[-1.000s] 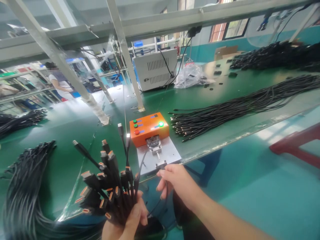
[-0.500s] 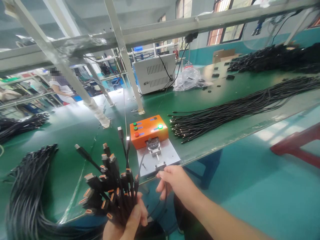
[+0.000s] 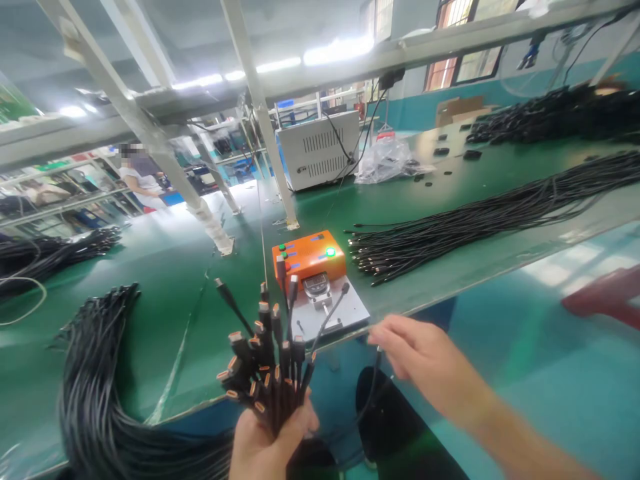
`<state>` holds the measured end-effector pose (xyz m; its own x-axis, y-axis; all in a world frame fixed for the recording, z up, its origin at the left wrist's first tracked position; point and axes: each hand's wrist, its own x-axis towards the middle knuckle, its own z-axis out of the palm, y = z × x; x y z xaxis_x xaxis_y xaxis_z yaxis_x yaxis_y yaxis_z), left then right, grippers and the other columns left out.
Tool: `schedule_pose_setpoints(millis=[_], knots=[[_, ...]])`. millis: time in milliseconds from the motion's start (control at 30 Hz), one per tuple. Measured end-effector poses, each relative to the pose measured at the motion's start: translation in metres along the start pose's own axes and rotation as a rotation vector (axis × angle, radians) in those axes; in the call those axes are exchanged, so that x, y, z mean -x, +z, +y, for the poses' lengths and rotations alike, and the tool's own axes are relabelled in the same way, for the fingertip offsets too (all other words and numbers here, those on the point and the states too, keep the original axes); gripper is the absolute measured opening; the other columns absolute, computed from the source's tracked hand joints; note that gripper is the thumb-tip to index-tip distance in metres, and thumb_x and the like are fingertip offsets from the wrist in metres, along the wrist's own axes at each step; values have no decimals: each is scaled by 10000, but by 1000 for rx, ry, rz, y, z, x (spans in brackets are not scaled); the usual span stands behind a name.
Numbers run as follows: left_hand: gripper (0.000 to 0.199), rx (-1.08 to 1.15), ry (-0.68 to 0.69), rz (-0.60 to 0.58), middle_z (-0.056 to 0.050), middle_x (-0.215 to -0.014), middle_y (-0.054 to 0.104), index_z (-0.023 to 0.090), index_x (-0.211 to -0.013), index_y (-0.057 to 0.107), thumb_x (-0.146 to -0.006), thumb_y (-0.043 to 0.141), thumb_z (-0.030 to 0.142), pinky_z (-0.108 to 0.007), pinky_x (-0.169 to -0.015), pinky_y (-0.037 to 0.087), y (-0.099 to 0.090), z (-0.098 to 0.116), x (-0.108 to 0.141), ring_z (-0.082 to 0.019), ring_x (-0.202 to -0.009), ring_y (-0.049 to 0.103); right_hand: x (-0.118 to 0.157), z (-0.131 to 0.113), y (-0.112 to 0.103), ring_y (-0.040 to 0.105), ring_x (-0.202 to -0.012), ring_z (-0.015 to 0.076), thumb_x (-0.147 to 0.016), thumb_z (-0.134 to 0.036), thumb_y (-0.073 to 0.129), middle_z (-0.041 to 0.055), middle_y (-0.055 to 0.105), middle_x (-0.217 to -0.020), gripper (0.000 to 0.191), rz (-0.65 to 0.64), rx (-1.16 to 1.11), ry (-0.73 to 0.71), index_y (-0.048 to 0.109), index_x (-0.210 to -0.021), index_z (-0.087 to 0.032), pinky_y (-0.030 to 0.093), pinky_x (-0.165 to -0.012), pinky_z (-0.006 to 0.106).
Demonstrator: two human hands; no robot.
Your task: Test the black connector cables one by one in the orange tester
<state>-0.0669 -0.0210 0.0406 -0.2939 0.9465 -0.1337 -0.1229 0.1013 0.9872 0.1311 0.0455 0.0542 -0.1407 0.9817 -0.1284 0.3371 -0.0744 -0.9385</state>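
Observation:
My left hand [image 3: 273,437] is wrapped round a bunch of black cables [image 3: 270,373], whose connectors fan upward, many with orange tips. In my right hand [image 3: 415,347], off the bench edge, the fingers pinch a black cable [image 3: 374,383] that hangs down in a loop. Between and beyond the hands sits an orange box [image 3: 313,257] with a lit green lamp. A metal plate [image 3: 353,307] with a small gauge [image 3: 317,285] lies in front of it. One connector from the bunch overlaps the plate in view.
A cable bundle [image 3: 450,233] lies on the bench at the right, another [image 3: 95,360] hangs over the edge at the left. A grey metal case [image 3: 323,150], a plastic bag [image 3: 385,160] and white posts [image 3: 260,113] stand behind. A person [image 3: 140,180] is far left.
My right hand has moved right, away from the metal plate, with the cable still in it. The left hand and its bunch have shifted right in view, and the camera view has shifted.

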Motion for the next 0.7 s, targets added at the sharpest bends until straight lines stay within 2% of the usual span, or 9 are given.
schedule_pose_setpoints(millis=[100,167,200,267,367,433,567,700], knots=[[110,-13,-48,-75,-12,-535,651,174,-685,688,-652,712,276,-222,-546,417,-1,2,1,-142,-537,569,-9,-19,17,605,-663,161,-813,-496,482,43,648,-779,340,-164,-629,114,588,-868,-177,471,-613,287],[117,-18,-88,-90,-21,-526,654,158,-700,687,-671,694,271,-231,-552,412,0,2,3,-146,-537,572,-17,-26,29,633,-807,194,-802,-458,524,89,664,-899,334,-208,-940,181,579,-936,-156,494,-711,326],[124,-11,-100,-91,-21,-521,650,152,-705,686,-676,690,273,-240,-558,417,0,1,4,-149,-534,574,-22,-29,33,638,-803,193,-800,-422,544,90,671,-874,304,-197,-1049,192,581,-926,-149,493,-731,333],[145,14,-101,-89,-16,-519,639,141,-707,680,-684,684,284,-264,-576,433,1,-1,4,-155,-526,577,-29,-31,37,630,-670,154,-793,-328,573,46,663,-721,205,-106,-1197,159,594,-867,-138,496,-700,316],[171,42,-62,-78,-8,-522,620,133,-740,666,-710,668,301,-287,-586,442,0,-4,3,-159,-527,566,-32,-33,35,539,-512,99,-795,-222,563,-18,578,-561,114,49,-1289,61,614,-814,-122,477,-578,261],[173,58,-49,-49,0,-542,628,147,-801,637,-733,654,306,-286,-580,445,-2,-6,2,-155,-533,566,-29,-33,32,485,-474,83,-814,-227,543,-30,539,-537,142,79,-1287,15,625,-842,-115,452,-525,241],[175,86,-57,18,3,-643,681,181,-860,571,-757,640,305,-288,-612,481,-5,-4,2,-152,-590,613,-19,-27,24,453,-471,80,-842,-277,512,-33,512,-545,225,66,-1215,-29,627,-943,-112,446,-520,240],[162,77,-33,-40,-2,-639,665,159,-811,603,-718,673,272,-245,-553,448,-5,-3,2,-115,-519,561,-11,-23,15,531,-508,99,-826,-239,531,-11,570,-581,222,-4,-1106,-13,610,-986,-107,479,-571,258]])
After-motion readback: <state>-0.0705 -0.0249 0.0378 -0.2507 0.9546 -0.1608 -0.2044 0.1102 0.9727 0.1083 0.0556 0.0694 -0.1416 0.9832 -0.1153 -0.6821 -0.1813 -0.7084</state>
